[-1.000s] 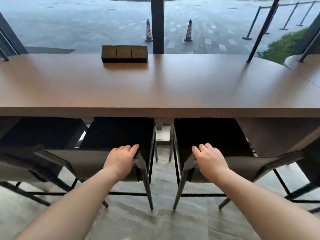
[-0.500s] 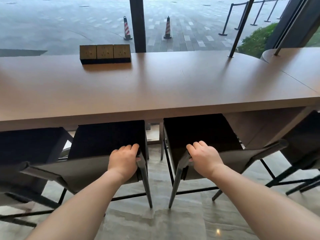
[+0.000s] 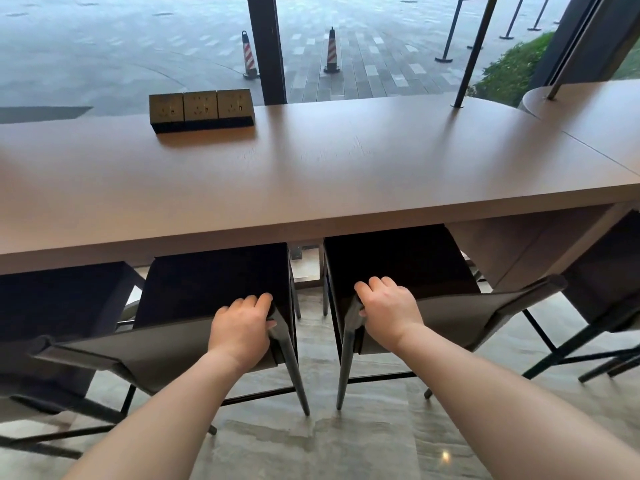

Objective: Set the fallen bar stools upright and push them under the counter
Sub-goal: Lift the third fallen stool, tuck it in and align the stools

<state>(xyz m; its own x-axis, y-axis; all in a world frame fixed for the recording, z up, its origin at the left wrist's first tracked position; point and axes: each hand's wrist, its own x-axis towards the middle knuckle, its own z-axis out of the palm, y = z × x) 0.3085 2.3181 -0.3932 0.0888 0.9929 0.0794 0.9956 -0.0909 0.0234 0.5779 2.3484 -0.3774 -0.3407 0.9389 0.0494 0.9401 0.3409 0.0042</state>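
Two upright stools, each backrest gripped by the left hand (image 3: 242, 327) and right hand (image 3: 389, 310), had been pushed further beneath the worktop (image 3: 311, 188), nearly tucked.

Four bar stools (image 3: 214, 289), two hands (image 3: 240, 329), one counter (image 3: 346, 181), three sockets (image 3: 201, 107), two cones (image 3: 331, 51).

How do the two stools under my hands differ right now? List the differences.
The left stool is held by the left hand at its backrest's right corner; the right stool is held by the right hand at its backrest's left corner. The left stool's seat shows further out from the counter edge; the right stool's seat sits further under. Both stand upright, with dark seats, grey backrests and thin metal legs.
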